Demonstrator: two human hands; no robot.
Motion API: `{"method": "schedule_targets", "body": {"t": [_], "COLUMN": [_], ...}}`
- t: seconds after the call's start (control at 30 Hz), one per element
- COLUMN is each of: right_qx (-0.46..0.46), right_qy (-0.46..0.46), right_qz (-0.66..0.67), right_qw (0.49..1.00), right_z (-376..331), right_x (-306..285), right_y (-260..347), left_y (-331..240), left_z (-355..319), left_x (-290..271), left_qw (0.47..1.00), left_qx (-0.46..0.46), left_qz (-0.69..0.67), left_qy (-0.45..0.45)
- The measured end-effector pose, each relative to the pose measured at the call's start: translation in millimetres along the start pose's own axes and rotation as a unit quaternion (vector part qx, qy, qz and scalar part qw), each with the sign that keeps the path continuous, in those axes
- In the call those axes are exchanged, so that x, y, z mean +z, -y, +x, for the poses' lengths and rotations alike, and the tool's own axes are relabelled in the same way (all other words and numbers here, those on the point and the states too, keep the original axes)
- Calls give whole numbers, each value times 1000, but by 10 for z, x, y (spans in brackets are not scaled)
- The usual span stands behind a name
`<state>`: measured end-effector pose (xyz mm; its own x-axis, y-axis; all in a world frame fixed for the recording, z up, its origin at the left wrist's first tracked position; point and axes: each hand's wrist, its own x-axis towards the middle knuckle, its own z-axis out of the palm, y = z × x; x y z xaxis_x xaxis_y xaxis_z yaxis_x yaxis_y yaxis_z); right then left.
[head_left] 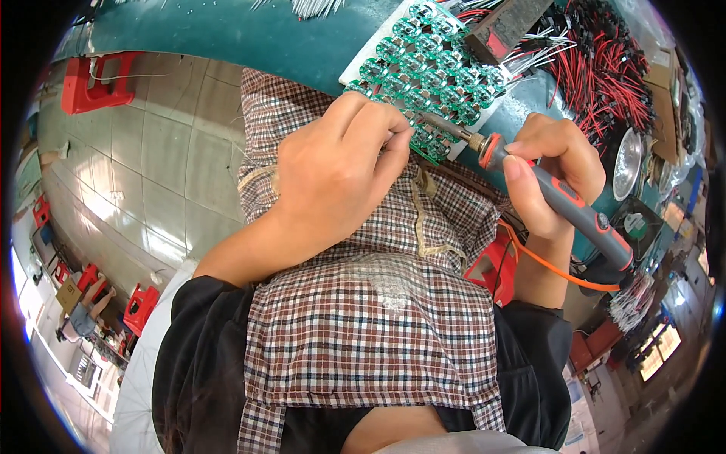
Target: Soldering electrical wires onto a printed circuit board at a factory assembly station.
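The circuit board panel (427, 72) lies on the table (249, 34), wire bundles (605, 68) to its right.

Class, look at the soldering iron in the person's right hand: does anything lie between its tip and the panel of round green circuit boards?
Nothing visible does. The right hand holds the soldering iron with its tip at the near edge of the green circuit boards. The left hand pinches something beside the tip, not across its path.

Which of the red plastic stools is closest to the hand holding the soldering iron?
The red stool just under the right hand, beside the checked apron, with the iron's orange cord crossing it. The other red stools stand far off to the left on the tiled floor.
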<state>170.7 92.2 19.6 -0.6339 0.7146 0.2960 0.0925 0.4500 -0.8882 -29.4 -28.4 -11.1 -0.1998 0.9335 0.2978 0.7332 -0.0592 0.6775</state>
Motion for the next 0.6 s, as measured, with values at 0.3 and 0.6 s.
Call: {"method": "schedule_targets", "body": {"t": [0.3, 0.6], "right_qx": [-32, -22], "right_qy": [-50, -39], "right_qz": [46, 26], "right_qw": [997, 999], "right_z": [24, 50], "right_x": [-121, -113], "right_y": [-19, -89], "left_y": [-24, -42], "left_z": [50, 165], "left_x": [-64, 50], "left_qw": [999, 1000], "left_qx": [-16, 6], "left_qz": [-34, 4], "left_qy": [-16, -16]}}
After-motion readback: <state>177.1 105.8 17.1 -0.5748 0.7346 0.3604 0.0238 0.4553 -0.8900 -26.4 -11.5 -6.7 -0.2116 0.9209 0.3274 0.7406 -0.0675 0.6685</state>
